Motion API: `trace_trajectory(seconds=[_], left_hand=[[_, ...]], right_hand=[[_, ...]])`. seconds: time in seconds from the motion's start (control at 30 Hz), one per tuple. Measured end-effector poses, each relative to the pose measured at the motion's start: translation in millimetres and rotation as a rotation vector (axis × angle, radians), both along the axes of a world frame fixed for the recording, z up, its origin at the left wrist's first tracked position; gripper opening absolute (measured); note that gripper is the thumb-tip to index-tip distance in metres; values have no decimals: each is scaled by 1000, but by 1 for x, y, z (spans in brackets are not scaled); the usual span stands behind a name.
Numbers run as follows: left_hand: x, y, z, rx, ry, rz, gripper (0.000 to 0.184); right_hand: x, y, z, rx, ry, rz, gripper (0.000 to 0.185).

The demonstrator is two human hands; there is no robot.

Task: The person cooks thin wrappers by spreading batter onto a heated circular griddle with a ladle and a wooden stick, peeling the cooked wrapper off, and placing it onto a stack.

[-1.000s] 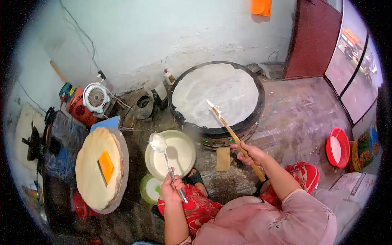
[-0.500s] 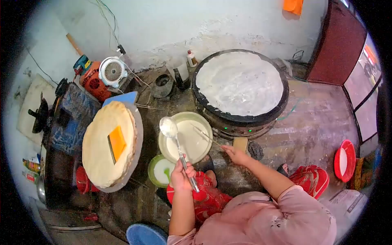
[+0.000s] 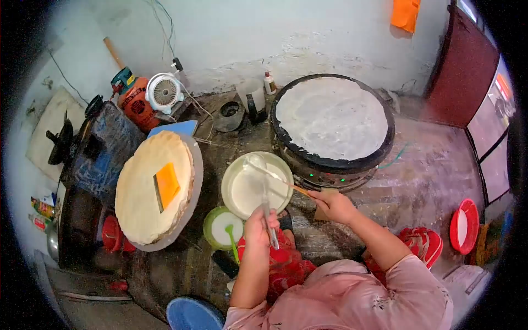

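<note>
My left hand (image 3: 259, 228) is closed around the handle of a metal ladle (image 3: 274, 238), whose blurred bowl end is over a pale green basin (image 3: 226, 192) of white batter (image 3: 245, 193). In my right hand (image 3: 336, 207) I grip a thin stick-like tool with an orange-brown handle (image 3: 300, 190); its far end reaches over the same basin near the ladle and is smeared by motion. Behind the basin, a large round griddle (image 3: 279, 130) carries a thin white sheet of batter (image 3: 331, 118).
Left of the basin is a stack of round flatbreads (image 3: 137, 206) on a board, an orange scraper (image 3: 168, 183) on top. A small green bowl (image 3: 208, 231) with a green spoon stands nearby. A blue tub (image 3: 192, 314), a red basin (image 3: 466, 245) and a fan (image 3: 164, 93) are around.
The ladle's bowl has swung right and lower over the basin, toward the tool in my right hand. The griddle's batter sheet looks less glossy. The whole view has shifted slightly.
</note>
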State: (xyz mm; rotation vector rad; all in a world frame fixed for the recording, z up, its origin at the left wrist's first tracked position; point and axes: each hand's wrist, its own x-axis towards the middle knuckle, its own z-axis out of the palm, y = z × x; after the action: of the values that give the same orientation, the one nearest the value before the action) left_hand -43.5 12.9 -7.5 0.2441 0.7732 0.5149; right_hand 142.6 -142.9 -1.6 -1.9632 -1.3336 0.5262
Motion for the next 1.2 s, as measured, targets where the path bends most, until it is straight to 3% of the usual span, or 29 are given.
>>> trace_trajectory(seconds=[0.07,0.2,0.27,0.33,0.37,0.47,0.53,0.63,0.67,0.77,0.8,0.87,0.93,0.97,1.0,1.03,1.1,1.17,1.2], left_hand=[[-3,6,10,19,-57,-15,23],[-17,20,29,-209,-171,47,19],[-25,30,31,-278,-216,45,25],[-33,41,30,-244,-241,35,29],[-35,46,32,-283,-194,53,31],[-48,58,12,-302,-181,16,30],[-56,65,-11,-276,-153,-1,29],[-58,74,-47,-194,28,10,24],[-59,77,-62,-196,28,6,24],[-64,87,-95,-240,41,-75,19],[-64,87,-103,-241,40,-83,19],[-66,88,-124,-136,140,-149,20],[-65,92,-146,-130,139,-157,22],[-65,92,-160,-119,76,-161,24],[-64,93,-173,-109,12,-165,26],[-58,92,-188,-12,149,-125,30],[-47,79,-167,-24,170,-130,30],[-43,69,-160,12,151,-170,30],[-50,68,-172,13,148,-174,30]], right_hand=[[-5,-16,5,-164,-305,-86,34],[9,-58,1,-199,-364,-164,34],[19,-70,-10,-196,-236,-167,31],[28,-78,-33,77,118,-284,30],[34,-81,-29,15,193,-316,30],[65,-95,-63,36,301,-537,30],[85,-106,-98,78,164,-633,30],[69,-94,-97,-73,119,-540,28],[54,-86,-63,-159,151,-385,28],[73,-84,-72,-53,136,-336,29],[92,-85,-80,5,228,-594,30],[96,-89,-87,68,316,-856,32],[74,-95,-99,-98,198,-597,33],[62,-99,-100,-142,245,-410,34],[46,-92,-61,-233,428,-322,33],[46,-94,-69,-161,405,-324,33],[56,-97,-89,-94,382,-325,32],[83,-100,-98,144,308,-605,33],[96,-103,-98,146,305,-610,33]])
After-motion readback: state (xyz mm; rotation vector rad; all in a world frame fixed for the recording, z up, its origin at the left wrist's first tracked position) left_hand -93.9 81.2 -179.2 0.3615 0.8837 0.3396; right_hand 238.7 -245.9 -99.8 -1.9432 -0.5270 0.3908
